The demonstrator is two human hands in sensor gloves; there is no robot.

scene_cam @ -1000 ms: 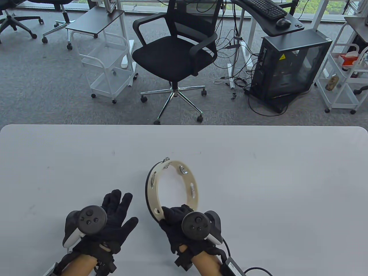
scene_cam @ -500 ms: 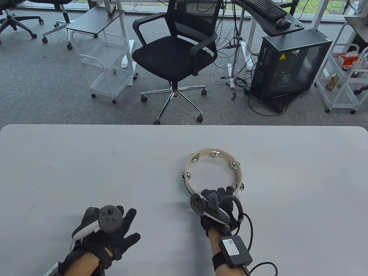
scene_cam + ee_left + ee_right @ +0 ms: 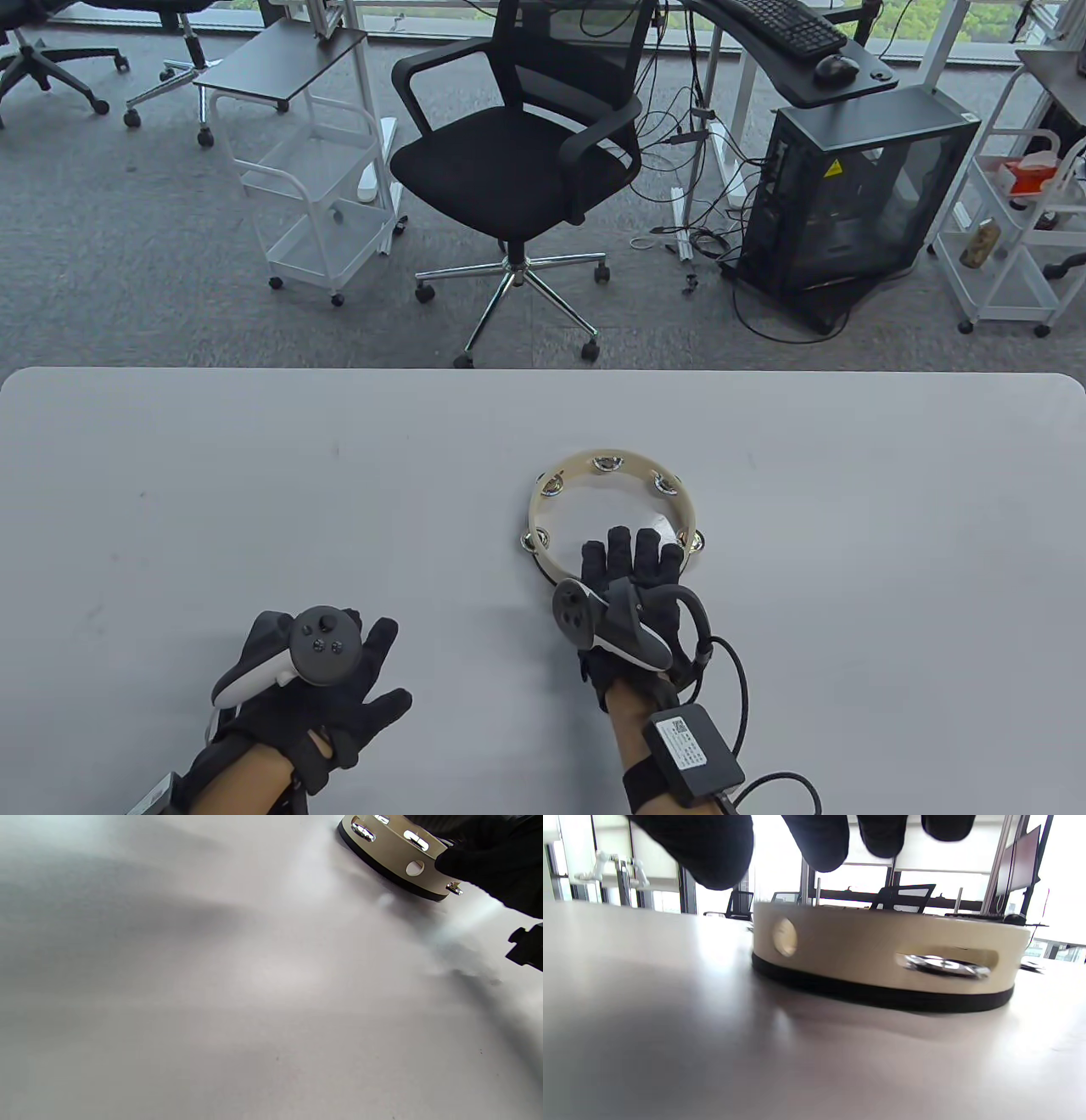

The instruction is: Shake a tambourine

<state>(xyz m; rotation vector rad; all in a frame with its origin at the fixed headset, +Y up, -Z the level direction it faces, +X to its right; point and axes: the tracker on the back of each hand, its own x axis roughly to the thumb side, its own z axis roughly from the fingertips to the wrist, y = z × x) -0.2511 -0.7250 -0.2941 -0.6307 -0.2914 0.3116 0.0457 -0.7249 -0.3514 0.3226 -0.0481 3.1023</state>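
- The tambourine (image 3: 612,509) lies flat on the desk (image 3: 170,475), a bit to the right of the middle, skin side down.
- The right hand (image 3: 632,586) is at the ring's 6 o'clock edge. Its fingers (image 3: 621,552) are stretched out flat over the ring and hold nothing.
- The left hand (image 3: 314,679) is at about 8 o'clock from the ring, well apart, spread open with nothing in it.
- The ring looks light and stiff, like wood. It should not bend.
- The little metal discs (image 3: 944,965) hang loose and will rattle.
- A good place to grab is the plain rim by the round hole (image 3: 785,937), between the discs, thumb outside and fingers inside.
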